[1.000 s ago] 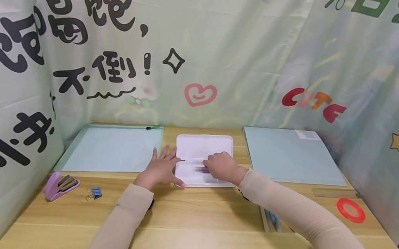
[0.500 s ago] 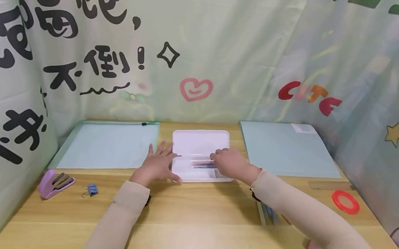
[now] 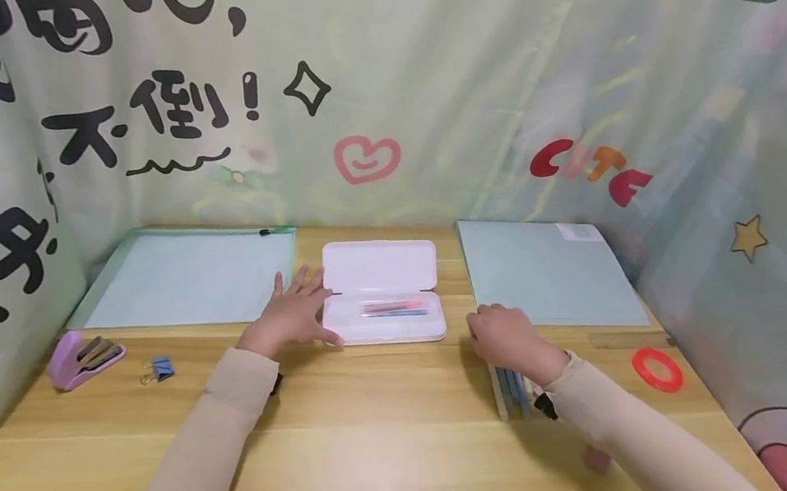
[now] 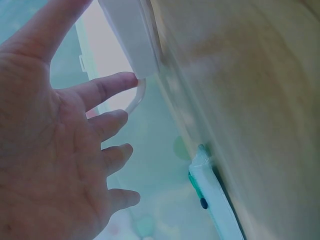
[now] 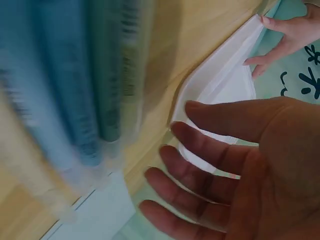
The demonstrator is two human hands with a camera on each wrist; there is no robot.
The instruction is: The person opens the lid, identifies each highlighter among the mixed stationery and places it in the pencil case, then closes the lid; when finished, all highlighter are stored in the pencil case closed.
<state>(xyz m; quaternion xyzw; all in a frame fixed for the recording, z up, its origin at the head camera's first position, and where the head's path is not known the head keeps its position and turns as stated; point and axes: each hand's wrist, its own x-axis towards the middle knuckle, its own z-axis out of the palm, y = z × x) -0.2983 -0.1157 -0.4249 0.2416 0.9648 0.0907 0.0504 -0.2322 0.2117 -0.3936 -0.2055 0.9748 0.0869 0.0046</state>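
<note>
A pale pencil case (image 3: 386,331) lies unfolded mid-table, with a few slim pens (image 3: 396,309) in its lower half. My left hand (image 3: 289,316) spreads its fingers at the case's left side; in the left wrist view (image 4: 55,145) a fingertip touches the case edge (image 4: 132,40). To the right of the case, my right hand (image 3: 513,339) is above a row of blue and pale highlighter-like pens (image 3: 510,390). The right wrist view shows that hand (image 5: 240,165) with relaxed, bent fingers and nothing in them, beside the pens (image 5: 75,80).
Light blue folders lie at back left (image 3: 196,276) and back right (image 3: 547,275). A purple stapler (image 3: 80,361) and blue binder clip (image 3: 161,367) are at left. At right are a clear ruler (image 3: 630,339), a red ring (image 3: 657,370) and a small pink block (image 3: 597,459).
My right hand has let go of the pens in the case and moved right to the row of pens. The left hand stays at the case's left side. The head view has shifted.
</note>
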